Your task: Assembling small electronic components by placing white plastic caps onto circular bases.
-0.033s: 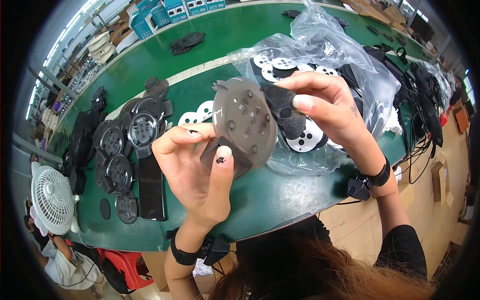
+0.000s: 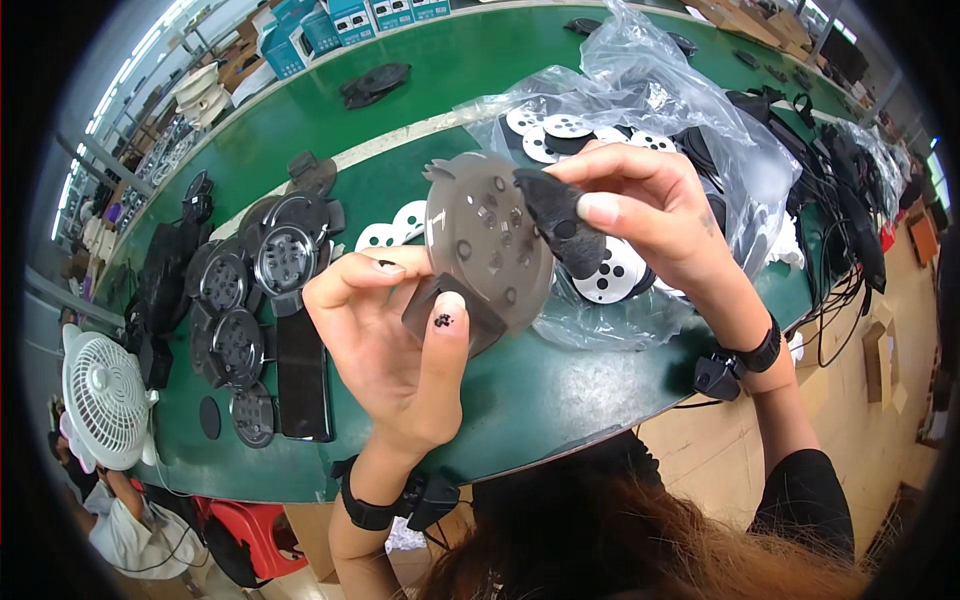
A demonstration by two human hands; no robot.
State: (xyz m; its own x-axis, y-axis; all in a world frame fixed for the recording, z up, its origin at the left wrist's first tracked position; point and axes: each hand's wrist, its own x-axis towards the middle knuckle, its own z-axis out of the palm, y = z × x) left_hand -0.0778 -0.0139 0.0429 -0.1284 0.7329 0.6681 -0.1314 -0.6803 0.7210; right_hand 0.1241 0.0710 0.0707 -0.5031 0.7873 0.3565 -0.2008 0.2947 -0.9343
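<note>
My left hand (image 2: 395, 345) grips a round, smoky-grey translucent plastic cover (image 2: 485, 245) by its lower edge, with the thumb over a dark tab. Small raised bosses and holes dot the cover, which is tilted up above the table. Pinched between thumb and fingers of my right hand (image 2: 655, 205) is a thin, black, bendy pad (image 2: 562, 222) with a hole in it. The pad is curled and its left edge lies right by the cover's right rim; whether they touch I cannot tell.
Behind my right hand, a clear plastic bag (image 2: 650, 75) holds several white-faced discs (image 2: 568, 127) with holes. Similar grey covers (image 2: 238, 345) lie in a group at the left beside a dark phone-like slab (image 2: 303, 375). A white fan (image 2: 103, 395) stands at the table's left edge, and black cables (image 2: 845, 215) heap up at right.
The black pad has shifted slightly left and curled more in my right hand. My left hand and the cover have barely moved.
</note>
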